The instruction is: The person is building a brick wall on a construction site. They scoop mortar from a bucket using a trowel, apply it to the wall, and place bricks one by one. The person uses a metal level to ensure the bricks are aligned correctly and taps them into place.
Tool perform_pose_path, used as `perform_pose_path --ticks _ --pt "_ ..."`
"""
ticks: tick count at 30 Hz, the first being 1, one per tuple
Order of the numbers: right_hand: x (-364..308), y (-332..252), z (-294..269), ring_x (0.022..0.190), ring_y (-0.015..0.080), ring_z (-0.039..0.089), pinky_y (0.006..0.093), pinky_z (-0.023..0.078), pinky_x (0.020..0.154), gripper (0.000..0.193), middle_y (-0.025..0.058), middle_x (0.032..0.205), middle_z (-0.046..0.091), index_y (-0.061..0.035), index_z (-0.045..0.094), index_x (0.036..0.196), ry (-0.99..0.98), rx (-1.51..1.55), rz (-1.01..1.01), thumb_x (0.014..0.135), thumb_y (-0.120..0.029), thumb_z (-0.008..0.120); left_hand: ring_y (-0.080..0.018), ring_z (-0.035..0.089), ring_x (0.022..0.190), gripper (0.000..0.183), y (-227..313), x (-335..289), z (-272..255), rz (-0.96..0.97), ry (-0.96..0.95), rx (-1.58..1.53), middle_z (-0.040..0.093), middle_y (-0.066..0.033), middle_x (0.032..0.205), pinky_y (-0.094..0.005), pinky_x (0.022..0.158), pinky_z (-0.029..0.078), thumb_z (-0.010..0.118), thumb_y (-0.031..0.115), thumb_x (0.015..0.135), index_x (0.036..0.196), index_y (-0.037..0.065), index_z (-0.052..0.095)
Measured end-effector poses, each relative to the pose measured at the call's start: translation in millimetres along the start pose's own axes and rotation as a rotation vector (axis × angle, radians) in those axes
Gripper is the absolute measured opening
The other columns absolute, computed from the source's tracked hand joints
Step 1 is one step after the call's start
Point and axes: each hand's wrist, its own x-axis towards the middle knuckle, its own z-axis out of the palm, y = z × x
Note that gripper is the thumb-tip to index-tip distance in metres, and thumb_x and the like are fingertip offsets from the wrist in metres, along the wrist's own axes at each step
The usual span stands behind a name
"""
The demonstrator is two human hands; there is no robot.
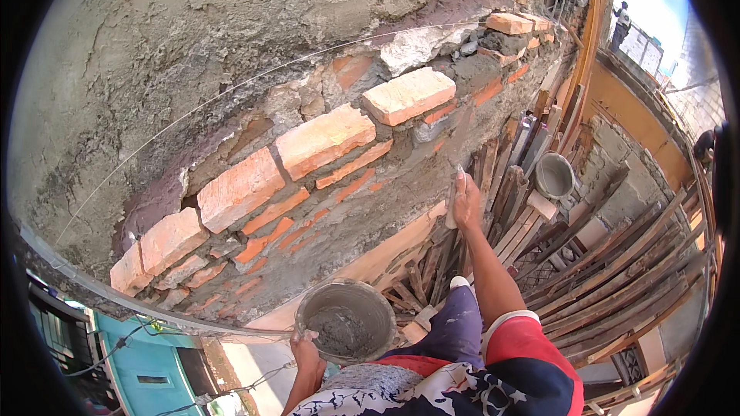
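My left hand (308, 356) is closed on the rim of a round bucket (305, 310) holding wet grey mortar (345, 330). Off to the right, my right hand (467, 202) is closed round the handle of a trowel (461, 129), whose narrow grey blade points at the wall and is hard to make out against it. Along the wall runs a row of orange bricks, with one brick (325, 141) near the middle and another (408, 95) farther along. Mortar (472, 77) lies beyond the row's last near brick. A thin string (223, 92) stretches above the bricks.
A rough plastered wall (193, 23) rises behind the bricks. Long wooden planks (624, 270) and boards lie below on the right, around a second grey bucket (555, 175). A turquoise panel (139, 362) is at lower left. Another person (621, 25) stands far off, upper right.
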Motion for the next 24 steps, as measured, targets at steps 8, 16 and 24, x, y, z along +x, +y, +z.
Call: perform_pose_path --ticks 8,16,24 --pt "52 -38 -21 0.081 0.0236 0.058 0.0399 0.047 0.078 0.049 0.0138 0.086 0.063 0.0043 0.063 0.113 -0.069 -0.240 -0.066 0.110 -0.042 0.048 -0.0187 0.060 0.094 0.038 -42 12 -60 0.018 0.092 -0.146 0.066 -0.0074 0.101 -0.0335 0.086 0.049 0.049 -0.003 0.088 0.122 0.001 0.067" --pt "24 -6 -54 0.066 0.0139 0.050 0.0292 0.045 0.063 0.049 0.0041 0.077 0.056 0.0008 0.063 0.109 -0.023 -0.101 0.001 0.110 -0.045 0.046 -0.0262 0.066 0.103 0.045 -55 19 -81 0.091 0.040 -0.157 0.066 -0.0134 0.113 -0.0403 0.090 0.057 0.042 -0.004 0.095 0.136 0.001 0.058" --pt "116 -44 -53 0.068 0.0107 0.049 0.0295 0.044 0.060 0.048 -0.0025 0.077 0.054 -0.0036 0.063 0.101 -0.100 0.212 0.278 0.111 -0.046 0.044 -0.0202 0.061 0.099 0.039 -44 8 -72 0.073 0.121 -0.231 0.066 -0.0074 0.106 -0.0363 0.089 0.052 0.049 -0.004 0.089 0.123 0.003 0.065"
